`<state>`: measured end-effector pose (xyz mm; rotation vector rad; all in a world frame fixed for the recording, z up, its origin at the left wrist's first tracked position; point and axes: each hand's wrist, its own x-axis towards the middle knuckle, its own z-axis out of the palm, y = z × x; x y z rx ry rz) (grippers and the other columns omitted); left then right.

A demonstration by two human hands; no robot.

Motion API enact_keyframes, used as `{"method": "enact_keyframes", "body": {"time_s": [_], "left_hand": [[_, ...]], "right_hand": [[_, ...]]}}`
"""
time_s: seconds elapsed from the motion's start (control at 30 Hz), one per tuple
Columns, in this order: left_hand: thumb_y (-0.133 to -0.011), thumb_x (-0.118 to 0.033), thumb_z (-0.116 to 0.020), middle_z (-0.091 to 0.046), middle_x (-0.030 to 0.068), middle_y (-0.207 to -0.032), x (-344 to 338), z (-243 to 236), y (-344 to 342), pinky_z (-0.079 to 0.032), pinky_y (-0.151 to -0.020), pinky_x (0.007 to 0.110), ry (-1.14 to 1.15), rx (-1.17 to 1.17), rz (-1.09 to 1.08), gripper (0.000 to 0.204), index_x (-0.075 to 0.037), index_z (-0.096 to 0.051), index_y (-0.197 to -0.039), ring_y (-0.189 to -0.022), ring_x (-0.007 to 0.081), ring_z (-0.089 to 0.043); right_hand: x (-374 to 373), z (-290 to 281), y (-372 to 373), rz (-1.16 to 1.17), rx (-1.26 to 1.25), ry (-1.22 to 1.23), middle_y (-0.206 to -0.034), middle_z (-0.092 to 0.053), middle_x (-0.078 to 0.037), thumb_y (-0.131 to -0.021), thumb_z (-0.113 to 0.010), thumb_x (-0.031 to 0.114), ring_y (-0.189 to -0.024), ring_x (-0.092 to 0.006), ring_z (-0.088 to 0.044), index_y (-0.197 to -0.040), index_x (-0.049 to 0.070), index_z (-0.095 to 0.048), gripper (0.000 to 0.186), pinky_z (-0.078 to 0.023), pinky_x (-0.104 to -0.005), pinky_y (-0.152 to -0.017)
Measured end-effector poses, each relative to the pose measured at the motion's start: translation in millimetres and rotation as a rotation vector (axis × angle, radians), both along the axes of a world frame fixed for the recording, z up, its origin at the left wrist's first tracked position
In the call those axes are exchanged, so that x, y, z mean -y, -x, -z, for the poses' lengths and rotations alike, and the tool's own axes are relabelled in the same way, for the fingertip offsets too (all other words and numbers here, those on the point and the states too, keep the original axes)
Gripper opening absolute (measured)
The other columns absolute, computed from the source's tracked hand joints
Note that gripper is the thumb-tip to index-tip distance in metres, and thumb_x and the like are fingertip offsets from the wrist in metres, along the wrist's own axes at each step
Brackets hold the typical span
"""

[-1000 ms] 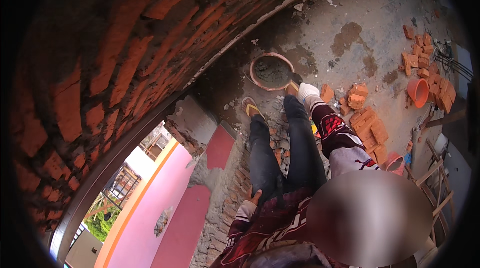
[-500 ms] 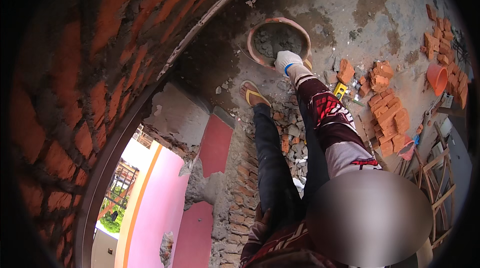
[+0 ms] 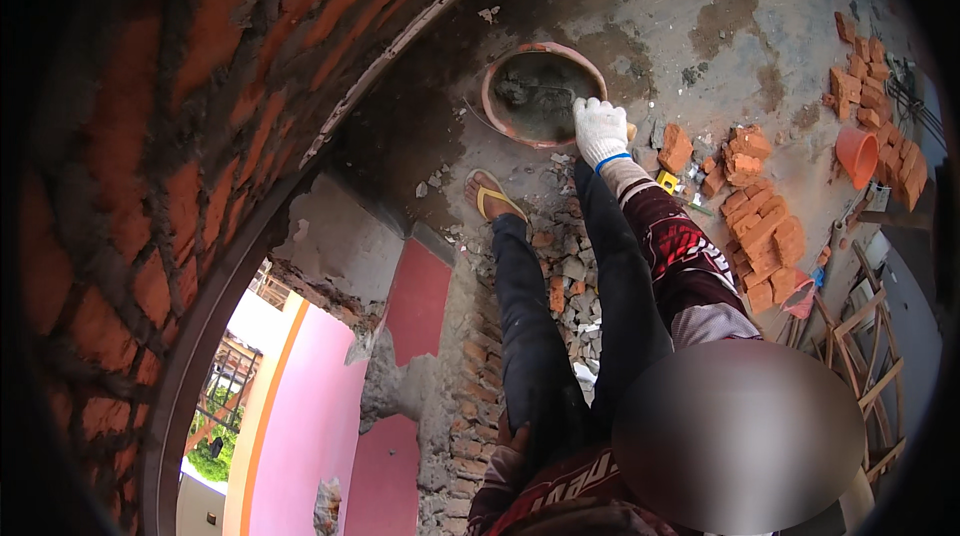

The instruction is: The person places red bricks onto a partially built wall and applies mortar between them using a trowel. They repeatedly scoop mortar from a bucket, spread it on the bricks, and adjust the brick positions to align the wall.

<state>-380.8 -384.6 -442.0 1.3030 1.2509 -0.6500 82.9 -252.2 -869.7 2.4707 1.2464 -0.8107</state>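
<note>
My right hand (image 3: 600,129), in a white glove with a blue cuff, reaches down to the right rim of a round terracotta-coloured pan (image 3: 497,71) holding grey mortar. Its fingers are closed on what looks like a trowel (image 3: 545,91) whose blade lies in the mortar. A patterned dark red sleeve covers that arm. Only a sliver of my left hand (image 3: 508,433) shows, resting on my dark trouser leg near the hip. My foot in a yellow sandal (image 3: 490,198) stands left of the pan.
A curved red brick wall (image 3: 200,136) fills the left side. Rubble (image 3: 570,276) lies under my legs. Broken bricks (image 3: 765,221) are heaped on the right, with an orange bucket (image 3: 860,154), a small yellow object (image 3: 668,181) and a wooden frame (image 3: 865,336). Pink walls (image 3: 300,416) show far below.
The view has swung closer over the pan. My right hand has stayed at the pan's right rim, and my legs have kept their stance.
</note>
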Motion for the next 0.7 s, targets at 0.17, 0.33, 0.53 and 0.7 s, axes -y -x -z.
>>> {"method": "enact_keyframes", "body": {"time_s": [0.17, 0.33, 0.53, 0.7], "left_hand": [[-0.099, -0.035, -0.063, -0.050, 0.0268, -0.148, -1, 7, -9, -0.040, -0.113, 0.043, 0.260, -0.279, -0.522, 0.072, -0.003, -0.034, -0.157, -0.135, 0.0392, -0.052], [-0.098, -0.036, -0.064, -0.051, 0.0261, -0.147, -17, 2, -34, -0.040, -0.113, 0.042, 0.214, -0.264, -0.434, 0.074, -0.003, -0.034, -0.157, -0.134, 0.0382, -0.053], [-0.100, -0.032, -0.064, -0.049, 0.0246, -0.149, -14, 5, -39, -0.039, -0.114, 0.043, 0.284, -0.297, -0.522, 0.070, -0.003, -0.034, -0.156, -0.137, 0.0365, -0.049], [-0.096, -0.034, -0.067, -0.048, 0.0238, -0.150, 1, 10, -23, -0.038, -0.116, 0.041, 0.168, -0.192, -0.399, 0.077, -0.003, -0.033, -0.158, -0.137, 0.0358, -0.049]], "right_hand": [[-28, -7, 3, 0.168, -0.313, 0.092, -0.112, -0.076, -0.019, -0.090, -0.066, 0.022, -0.104, -0.0374, -0.074, -0.111, 0.007, -0.073, 0.027, -0.059, -0.0485, -0.088], [-28, -16, -18, 0.181, -0.371, 0.254, -0.111, -0.077, -0.019, -0.091, -0.063, 0.022, -0.105, -0.0355, -0.075, -0.107, 0.008, -0.080, 0.027, -0.060, -0.0465, -0.088], [-28, 10, -25, 0.089, -0.405, 0.241, -0.109, -0.077, -0.021, -0.092, -0.062, 0.030, -0.102, -0.0383, -0.075, -0.104, 0.006, -0.080, 0.032, -0.060, -0.0485, -0.088], [-34, 40, 1, 0.117, -0.521, 0.199, -0.111, -0.075, -0.024, -0.093, -0.063, 0.043, -0.107, -0.0406, -0.072, -0.107, 0.004, -0.078, 0.044, -0.057, -0.0491, -0.093]]}}
